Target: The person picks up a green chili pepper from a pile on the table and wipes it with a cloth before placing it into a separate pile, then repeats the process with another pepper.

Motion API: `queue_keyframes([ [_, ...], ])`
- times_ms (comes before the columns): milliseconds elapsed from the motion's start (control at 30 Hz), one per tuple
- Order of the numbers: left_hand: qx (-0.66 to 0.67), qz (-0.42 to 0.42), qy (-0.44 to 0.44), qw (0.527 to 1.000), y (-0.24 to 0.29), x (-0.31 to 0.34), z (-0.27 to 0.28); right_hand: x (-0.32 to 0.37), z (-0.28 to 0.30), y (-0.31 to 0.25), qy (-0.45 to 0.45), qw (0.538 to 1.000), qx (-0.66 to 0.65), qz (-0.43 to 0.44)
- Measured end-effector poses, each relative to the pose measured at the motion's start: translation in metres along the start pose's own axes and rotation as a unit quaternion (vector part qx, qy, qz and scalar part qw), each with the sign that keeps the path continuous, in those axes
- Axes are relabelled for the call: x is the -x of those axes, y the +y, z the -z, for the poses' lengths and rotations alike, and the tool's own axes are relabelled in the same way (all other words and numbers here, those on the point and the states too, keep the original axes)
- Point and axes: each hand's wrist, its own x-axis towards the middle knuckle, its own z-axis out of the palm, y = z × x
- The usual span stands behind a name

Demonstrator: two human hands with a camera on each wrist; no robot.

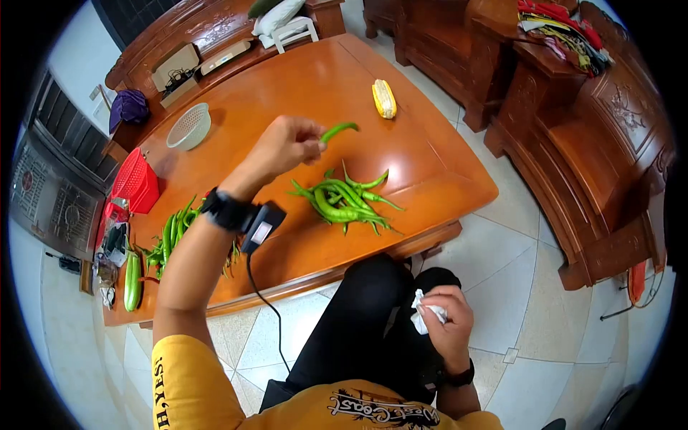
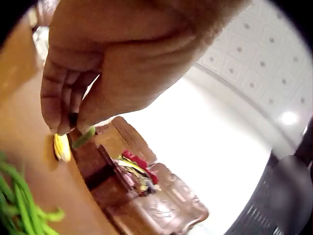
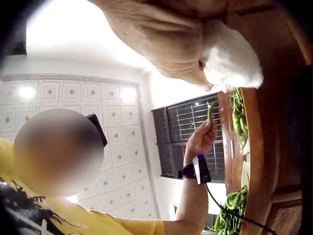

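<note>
My left hand [image 1: 288, 147] is raised over the table and pinches a green chili pepper [image 1: 339, 131] between thumb and fingertips. In the left wrist view only part of that pepper [image 2: 84, 138] shows, beyond the fingertips. Below and to the right of this hand lies a loose pile of green chili peppers [image 1: 340, 201] on the wooden table [image 1: 287, 93]. Down by my right knee, the right hand [image 1: 453, 326] grips a crumpled white tissue [image 1: 423, 315]. The right wrist view shows the tissue [image 3: 232, 61] bunched under its fingers.
A second heap of peppers [image 1: 172, 229] lies left of my arm, near a long green vegetable [image 1: 132, 282] and a red basket [image 1: 136, 183]. A pale strainer [image 1: 189, 127] and a corn cob [image 1: 384, 99] sit farther back. A black cable [image 1: 269, 304] hangs from my left wrist.
</note>
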Motion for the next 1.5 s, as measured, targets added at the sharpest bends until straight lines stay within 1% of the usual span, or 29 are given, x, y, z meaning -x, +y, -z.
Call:
queue_keyframes([
  [33, 0.078, 0.001, -0.037, 0.996, 0.015, 0.022, -0.006, -0.004, -0.003, -0.005, -0.006, 1.0, -0.011, 0.007],
  [67, 0.201, 0.023, -0.085, 0.976, 0.032, 0.062, -0.025, -0.002, -0.002, -0.012, -0.01, 1.0, -0.019, 0.005],
  [100, 0.264, 0.027, -0.104, 0.958, 0.036, 0.083, -0.038, -0.001, -0.003, -0.014, -0.01, 1.0, -0.018, 0.01],
  [133, 0.293, 0.038, -0.135, 0.946, 0.03, 0.1, -0.05, -0.001, -0.007, -0.017, -0.001, 0.999, -0.031, 0.019],
  [200, 0.345, 0.109, -0.171, 0.916, 0.033, 0.131, -0.078, -0.002, -0.012, -0.031, 0.013, 0.999, -0.029, 0.043],
  [267, 0.392, 0.119, -0.187, 0.893, 0.017, 0.147, -0.107, 0.001, -0.02, -0.04, 0.029, 0.996, -0.062, 0.066],
  [300, 0.403, 0.123, -0.194, 0.886, 0.014, 0.152, -0.119, 0.001, -0.023, -0.045, 0.015, 0.995, -0.054, 0.083],
  [333, 0.451, 0.152, -0.197, 0.857, 0.011, 0.157, -0.13, 0.001, -0.026, -0.049, 0.001, 0.994, -0.046, 0.101],
  [400, 0.474, 0.141, -0.209, 0.844, 0.01, 0.164, -0.149, 0.004, -0.034, -0.049, -0.008, 0.993, -0.033, 0.113],
  [433, 0.487, 0.113, -0.214, 0.839, 0.005, 0.168, -0.16, 0.006, -0.034, -0.048, -0.002, 0.994, -0.015, 0.109],
  [533, 0.47, 0.13, -0.218, 0.845, 0.01, 0.175, -0.162, 0.006, -0.027, -0.048, 0.029, 0.993, 0.049, 0.101],
  [567, 0.473, 0.143, -0.204, 0.845, 0.012, 0.178, -0.162, 0.005, -0.022, -0.045, 0.043, 0.989, 0.087, 0.113],
  [667, 0.462, 0.127, -0.207, 0.853, 0.005, 0.185, -0.164, 0.007, -0.014, -0.039, 0.086, 0.987, 0.12, 0.066],
  [700, 0.464, 0.123, -0.205, 0.853, 0.006, 0.187, -0.163, 0.009, -0.015, -0.041, 0.085, 0.99, 0.11, 0.03],
  [800, 0.476, 0.122, -0.184, 0.851, 0.007, 0.189, -0.167, 0.011, -0.021, -0.049, 0.024, 0.993, 0.089, 0.068],
  [867, 0.475, 0.098, -0.181, 0.856, 0.001, 0.191, -0.17, 0.016, -0.032, -0.054, -0.037, 0.995, 0.043, 0.087],
  [900, 0.474, 0.085, -0.18, 0.857, -0.001, 0.191, -0.171, 0.02, -0.038, -0.056, -0.035, 0.995, 0.03, 0.085],
  [967, 0.478, 0.098, -0.185, 0.853, 0.002, 0.192, -0.167, 0.022, -0.038, -0.053, -0.037, 0.995, 0.016, 0.088],
  [1067, 0.49, 0.121, -0.199, 0.84, -0.001, 0.196, -0.165, 0.017, -0.028, -0.049, 0.002, 0.997, 0.057, 0.06],
  [1133, 0.503, 0.137, -0.209, 0.827, -0.002, 0.197, -0.164, 0.014, -0.022, -0.041, 0.036, 0.99, 0.103, 0.087],
  [1200, 0.518, 0.14, -0.214, 0.816, -0.002, 0.198, -0.165, 0.015, -0.02, -0.039, 0.052, 0.989, 0.114, 0.074],
  [1300, 0.544, 0.136, -0.222, 0.798, -0.005, 0.199, -0.169, 0.017, -0.023, -0.041, 0.035, 0.99, 0.107, 0.081],
  [1400, 0.556, 0.138, -0.226, 0.788, -0.006, 0.199, -0.173, 0.02, -0.032, -0.047, -0.028, 0.995, 0.043, 0.08],
  [1433, 0.561, 0.139, -0.228, 0.783, -0.007, 0.199, -0.173, 0.021, -0.035, -0.048, -0.041, 0.995, 0.043, 0.083],
  [1500, 0.571, 0.145, -0.233, 0.774, -0.007, 0.199, -0.173, 0.02, -0.034, -0.047, -0.046, 0.995, 0.034, 0.085],
])
